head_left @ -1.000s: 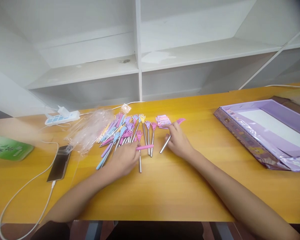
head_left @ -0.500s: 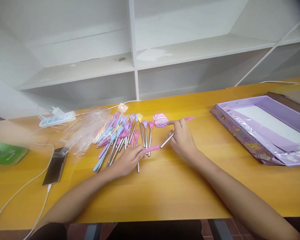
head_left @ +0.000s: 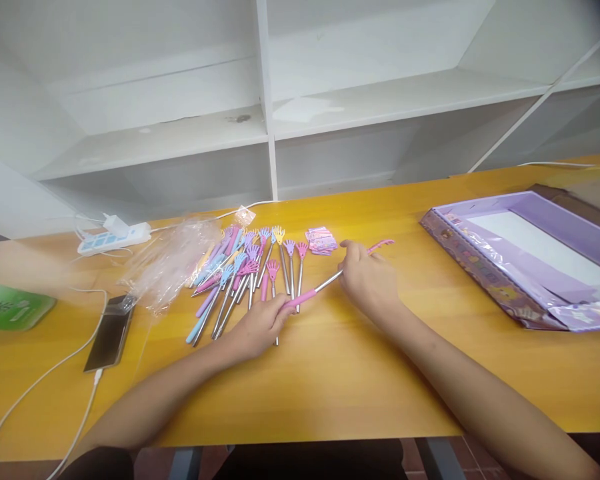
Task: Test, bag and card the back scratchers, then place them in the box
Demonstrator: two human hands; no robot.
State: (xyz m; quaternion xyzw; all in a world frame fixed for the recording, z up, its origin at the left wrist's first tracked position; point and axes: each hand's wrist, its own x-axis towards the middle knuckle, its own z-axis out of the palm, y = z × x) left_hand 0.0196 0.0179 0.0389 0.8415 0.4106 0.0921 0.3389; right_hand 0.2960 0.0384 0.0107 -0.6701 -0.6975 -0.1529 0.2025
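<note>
My left hand (head_left: 260, 323) is closed round the pink handle (head_left: 301, 299). The silver rod (head_left: 329, 282) now meets that handle, and my right hand (head_left: 369, 277) is closed on its other part. Past my right fingers sticks out a pink hand-shaped head (head_left: 381, 245). Left of my hands lies a pile of small hand-shaped scratchers (head_left: 240, 263) in pink, blue, purple and yellow, with silver rods and some coloured handles. Beyond my hands sits a small stack of pink printed cards (head_left: 321, 240).
A purple open box (head_left: 510, 280) stands at the right. Clear plastic bags (head_left: 173, 260), a black phone (head_left: 109, 339) with a white cable, a power strip (head_left: 115, 239) and a green packet (head_left: 17, 307) are at the left. White shelves (head_left: 271, 163) rise behind the table.
The gap between the pink handle and the silver rod has closed; the two pieces are joined in line. My right hand has turned slightly.
</note>
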